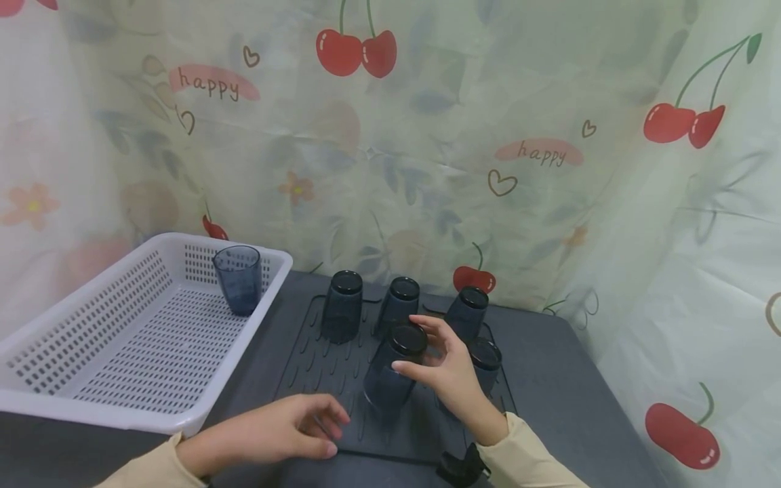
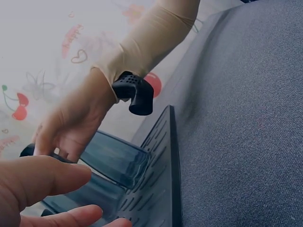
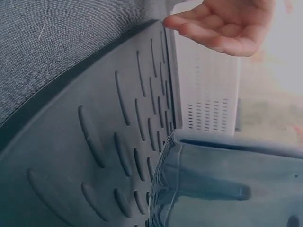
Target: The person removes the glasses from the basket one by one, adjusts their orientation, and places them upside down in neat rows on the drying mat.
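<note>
My right hand (image 1: 407, 342) grips a dark blue translucent cup (image 1: 387, 379) near its base, bottom up and tilted, its rim just above the dark ribbed drying mat (image 1: 317, 366). The left wrist view shows that right hand (image 2: 71, 127) holding the cup (image 2: 116, 158) over the mat (image 2: 161, 156). The cup's rim (image 3: 227, 189) fills the right wrist view. My left hand (image 1: 337, 432) lies at the mat's front left edge, fingers loosely curled, holding nothing. Several more cups stand upside down on the mat, such as one at the back left (image 1: 343, 305).
A white perforated basket (image 1: 244, 245) sits to the left of the mat with one upright blue cup (image 1: 238, 278) in its far corner. The mat lies on a dark grey table (image 1: 549, 379). A cherry-print curtain (image 1: 427, 169) closes the back and right sides.
</note>
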{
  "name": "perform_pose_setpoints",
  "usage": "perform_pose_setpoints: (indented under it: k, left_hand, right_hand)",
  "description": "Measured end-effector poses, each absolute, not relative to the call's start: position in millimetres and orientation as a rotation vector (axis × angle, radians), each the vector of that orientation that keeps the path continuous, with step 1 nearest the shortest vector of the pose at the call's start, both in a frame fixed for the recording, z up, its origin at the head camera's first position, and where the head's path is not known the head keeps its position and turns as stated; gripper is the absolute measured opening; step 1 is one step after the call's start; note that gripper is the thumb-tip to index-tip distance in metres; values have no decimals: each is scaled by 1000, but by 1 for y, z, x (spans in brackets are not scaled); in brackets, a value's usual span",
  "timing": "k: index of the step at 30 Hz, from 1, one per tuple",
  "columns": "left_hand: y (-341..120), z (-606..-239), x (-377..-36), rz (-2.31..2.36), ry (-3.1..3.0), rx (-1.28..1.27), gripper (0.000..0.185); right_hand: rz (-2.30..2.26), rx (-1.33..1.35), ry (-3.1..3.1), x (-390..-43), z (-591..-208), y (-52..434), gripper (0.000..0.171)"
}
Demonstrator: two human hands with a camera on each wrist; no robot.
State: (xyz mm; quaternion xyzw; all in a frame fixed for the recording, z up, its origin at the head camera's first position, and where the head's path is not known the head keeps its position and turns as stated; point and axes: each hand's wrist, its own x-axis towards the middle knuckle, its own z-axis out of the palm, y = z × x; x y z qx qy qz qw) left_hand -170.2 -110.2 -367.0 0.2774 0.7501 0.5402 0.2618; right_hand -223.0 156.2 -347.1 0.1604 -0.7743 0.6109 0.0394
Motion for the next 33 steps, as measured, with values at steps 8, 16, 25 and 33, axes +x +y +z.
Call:
perform_pose_setpoints:
  k: [8, 16, 25, 33]
  left_hand:
    - [-110, -367, -171, 1455, 2029, 747, 35]
    - [-109, -367, -171, 1444, 2027, 720, 34]
    - [-110, -368, -173, 1462, 1985, 733, 33]
    - [-110, -369, -173, 1468, 1983, 749, 34]
  right_hand:
    - [1852, 414, -2400, -227, -354, 155, 67]
    - [1850, 390, -2402, -232, -360, 152, 69]
    - [1876, 380, -2416, -237, -367, 149, 67]
    - [1869, 357, -2440, -239, -368, 149, 67]
